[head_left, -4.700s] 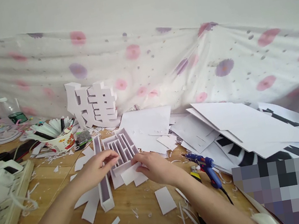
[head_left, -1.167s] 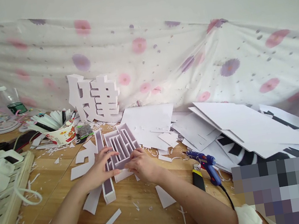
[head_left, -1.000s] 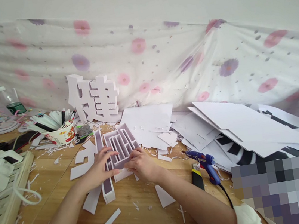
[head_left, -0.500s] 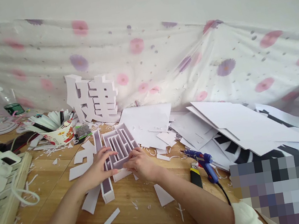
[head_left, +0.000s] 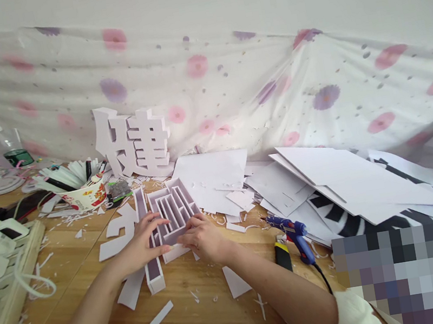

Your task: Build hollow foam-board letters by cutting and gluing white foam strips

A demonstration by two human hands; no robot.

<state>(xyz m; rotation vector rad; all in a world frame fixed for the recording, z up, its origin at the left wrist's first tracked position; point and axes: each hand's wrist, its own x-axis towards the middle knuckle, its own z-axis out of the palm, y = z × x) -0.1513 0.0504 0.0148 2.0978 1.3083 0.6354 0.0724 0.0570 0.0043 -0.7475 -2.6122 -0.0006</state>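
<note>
A white foam-board piece with several raised inner walls lies on the wooden table between my hands. A long narrow white trough stands along its left side. My left hand reaches over the trough, thumb and fingers apart, the fingertips at the walled piece's left edge. My right hand has its fingers bent together on the near right edge of the walled piece, pinching there. Behind them a finished-looking white raised character stands upright against the plastic sheet.
A blue glue gun and a yellow-black cutter lie right of my right arm. White sheets are stacked at the right. A tub of markers and a power strip are at the left, with scraps scattered about.
</note>
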